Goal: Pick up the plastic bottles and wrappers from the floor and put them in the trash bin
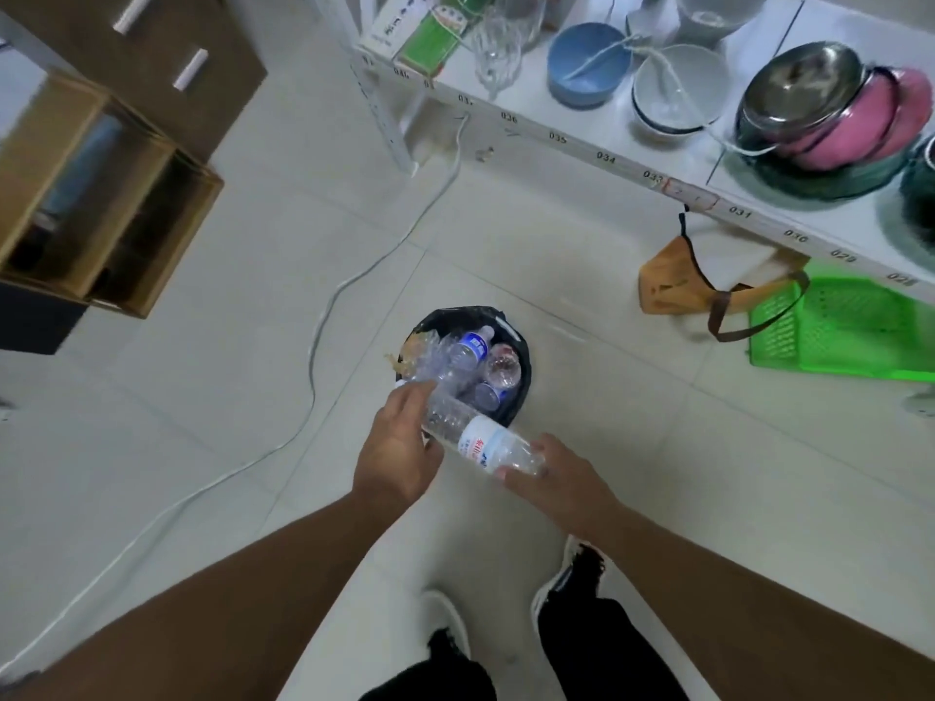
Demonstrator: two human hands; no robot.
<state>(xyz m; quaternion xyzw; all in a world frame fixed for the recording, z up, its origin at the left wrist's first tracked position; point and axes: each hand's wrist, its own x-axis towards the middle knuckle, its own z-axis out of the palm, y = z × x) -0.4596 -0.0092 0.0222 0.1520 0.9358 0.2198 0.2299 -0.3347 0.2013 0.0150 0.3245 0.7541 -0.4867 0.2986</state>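
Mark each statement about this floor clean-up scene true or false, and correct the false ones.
1. Both hands hold one clear plastic bottle. True: the left hand is at one end and the right hand at the other.
2. The trash bin is empty. False: several plastic bottles already lie inside its black liner.
3. A white cable runs across the floor to the left of the bin. True.
4. The green basket sits on top of the shelf. False: it is on the floor beneath the shelf.
5. The held bottle stands upright on the floor. False: it is held tilted in the air, next to the bin.
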